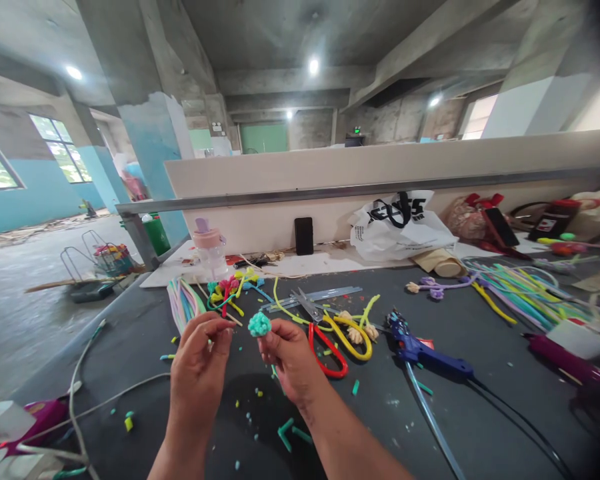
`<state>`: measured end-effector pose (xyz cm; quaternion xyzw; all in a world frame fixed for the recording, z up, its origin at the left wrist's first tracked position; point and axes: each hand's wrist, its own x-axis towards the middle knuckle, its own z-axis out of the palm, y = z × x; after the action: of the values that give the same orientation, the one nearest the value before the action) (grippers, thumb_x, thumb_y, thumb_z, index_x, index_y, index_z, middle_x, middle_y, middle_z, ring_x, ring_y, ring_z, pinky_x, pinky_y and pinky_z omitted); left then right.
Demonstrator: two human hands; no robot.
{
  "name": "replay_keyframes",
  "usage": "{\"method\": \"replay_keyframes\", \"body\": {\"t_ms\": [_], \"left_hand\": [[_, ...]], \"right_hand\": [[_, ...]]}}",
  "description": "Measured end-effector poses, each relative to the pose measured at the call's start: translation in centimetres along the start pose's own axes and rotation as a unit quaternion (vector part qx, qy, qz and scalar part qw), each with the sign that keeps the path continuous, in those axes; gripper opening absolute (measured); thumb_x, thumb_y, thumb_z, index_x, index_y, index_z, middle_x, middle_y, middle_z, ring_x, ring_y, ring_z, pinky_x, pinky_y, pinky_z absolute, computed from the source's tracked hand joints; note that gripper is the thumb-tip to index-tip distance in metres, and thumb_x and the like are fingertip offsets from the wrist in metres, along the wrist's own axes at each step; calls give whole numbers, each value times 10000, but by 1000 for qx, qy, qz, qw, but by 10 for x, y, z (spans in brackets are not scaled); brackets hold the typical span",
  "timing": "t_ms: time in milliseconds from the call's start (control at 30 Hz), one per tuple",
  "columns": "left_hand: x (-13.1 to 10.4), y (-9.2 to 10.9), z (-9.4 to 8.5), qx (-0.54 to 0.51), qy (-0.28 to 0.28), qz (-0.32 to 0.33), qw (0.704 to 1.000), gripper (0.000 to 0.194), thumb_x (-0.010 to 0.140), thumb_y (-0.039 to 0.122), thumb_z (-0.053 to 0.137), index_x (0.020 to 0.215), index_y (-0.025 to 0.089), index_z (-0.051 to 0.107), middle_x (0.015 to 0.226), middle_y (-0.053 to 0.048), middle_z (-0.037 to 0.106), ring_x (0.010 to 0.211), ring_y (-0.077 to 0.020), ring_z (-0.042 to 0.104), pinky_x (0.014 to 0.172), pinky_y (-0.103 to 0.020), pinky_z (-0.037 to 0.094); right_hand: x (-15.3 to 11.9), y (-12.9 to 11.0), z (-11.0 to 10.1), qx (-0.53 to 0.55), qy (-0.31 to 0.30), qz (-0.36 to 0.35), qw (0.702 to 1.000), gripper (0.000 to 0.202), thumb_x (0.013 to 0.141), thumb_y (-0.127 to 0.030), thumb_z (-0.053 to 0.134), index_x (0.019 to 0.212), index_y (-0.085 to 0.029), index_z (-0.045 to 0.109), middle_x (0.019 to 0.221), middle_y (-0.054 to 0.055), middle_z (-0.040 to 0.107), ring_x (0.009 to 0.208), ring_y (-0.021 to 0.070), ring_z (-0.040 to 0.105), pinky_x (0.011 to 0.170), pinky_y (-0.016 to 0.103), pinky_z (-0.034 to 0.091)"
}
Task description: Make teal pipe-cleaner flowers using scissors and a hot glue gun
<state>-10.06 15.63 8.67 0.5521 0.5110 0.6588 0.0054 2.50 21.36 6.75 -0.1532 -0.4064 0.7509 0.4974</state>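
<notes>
My right hand [290, 353] pinches a small teal ball of bunched fuzzy pipe cleaner [259, 324], held up above the dark table. To its left, my left hand [203, 347] has thumb and index finger pressed together; whatever they hold, if anything, is too small to make out. The two hands are apart, the ball between them. Just past my right hand lie scissors [325, 333] with one red and one yellow handle, blades partly open. A blue glue gun [425, 350] rests farther right, with a clear glue stick [430, 420] reaching from it toward me.
Pipe cleaners lie in bundles at the back left [184, 300] and the right [525, 293]. Short teal offcuts [286, 433] are scattered in front. A pink-lidded bottle [210, 248], a black phone [304, 235] and a white bag [400, 230] stand along the back. White cables [83, 373] cross the left.
</notes>
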Motion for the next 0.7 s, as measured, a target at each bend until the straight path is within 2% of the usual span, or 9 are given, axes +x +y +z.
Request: {"method": "replay_keyframes", "body": {"t_ms": [67,133,233,367,567,700], "left_hand": [[-1,-1,1,-78,12,-30,996,69,823,185,561,843,214,621,976,-24,548,881,-146,538,728,-238,439],[-3,-1,2,-121,15,-29,992,73,817,168,570,831,215,624,952,-19,556,875,-141,535,720,-226,432],[-6,3,-1,-125,-32,8,992,109,802,129,585,835,223,628,940,-16,552,889,-143,526,728,-223,431],[-8,8,-6,-114,-93,42,988,183,798,84,582,883,242,616,973,-16,526,903,-137,515,749,-218,440],[-6,10,-6,-78,-106,81,988,226,795,48,573,901,245,602,968,-14,518,884,-120,524,726,-195,448],[-5,9,-6,-33,-114,112,987,240,793,38,569,925,237,596,966,-25,526,874,-131,537,723,-222,459]], "right_hand": [[-2,-2,-1,18,-40,37,998,285,575,-383,798,627,-158,630,514,-42,510,461,53,339,469,204,236],[-5,-4,-1,38,-80,73,993,327,555,-408,808,617,-153,613,501,-48,466,459,52,317,457,200,224],[-8,-5,0,72,-126,98,985,336,548,-401,818,607,-155,597,481,-57,423,466,54,299,449,192,192],[-7,-4,-1,115,-181,79,973,273,626,-352,783,609,-152,598,499,-57,436,432,40,270,442,200,181],[-5,-1,-4,127,-187,82,971,257,650,-341,766,651,-145,600,518,-58,423,440,43,276,441,201,171],[-5,0,-4,126,-200,82,968,261,674,-343,743,648,-138,584,517,-61,422,422,35,272,432,201,165]]}}
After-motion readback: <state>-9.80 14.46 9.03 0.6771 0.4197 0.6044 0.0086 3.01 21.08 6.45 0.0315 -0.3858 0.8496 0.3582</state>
